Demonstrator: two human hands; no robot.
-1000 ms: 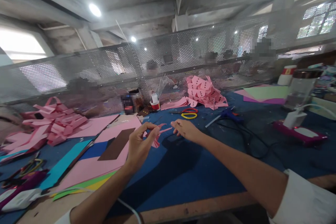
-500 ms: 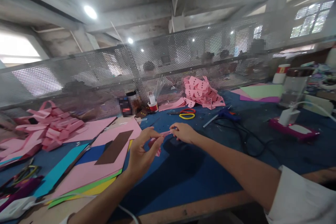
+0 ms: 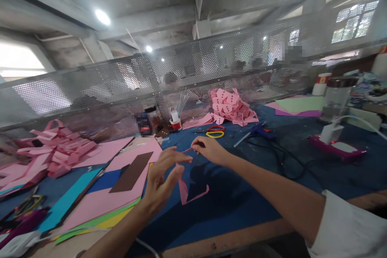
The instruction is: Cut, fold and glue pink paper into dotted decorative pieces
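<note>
My right hand [image 3: 210,151] is raised over the blue table [image 3: 229,205] and pinches the top end of a pink paper strip [image 3: 187,187]. The strip hangs down from the pinch and bends into an angular loop near the table top. My left hand [image 3: 161,179] hovers just left of the strip with its fingers stretched out and apart, nothing in them; the fingertips are close to the strip's upper part.
Stacked coloured paper sheets [image 3: 99,193] with a brown rectangle [image 3: 131,172] lie left. Pink cut pieces are heaped at far left [image 3: 57,149] and at the back [image 3: 231,107]. Scissors [image 3: 215,131], a glue gun [image 3: 256,131] with black cable, a jar [image 3: 337,98] and a perforated metal screen [image 3: 181,76] stand behind.
The left hand has let go of the pink strip and spread its fingers. The right hand has lifted its end, so the strip now hangs down unfolded.
</note>
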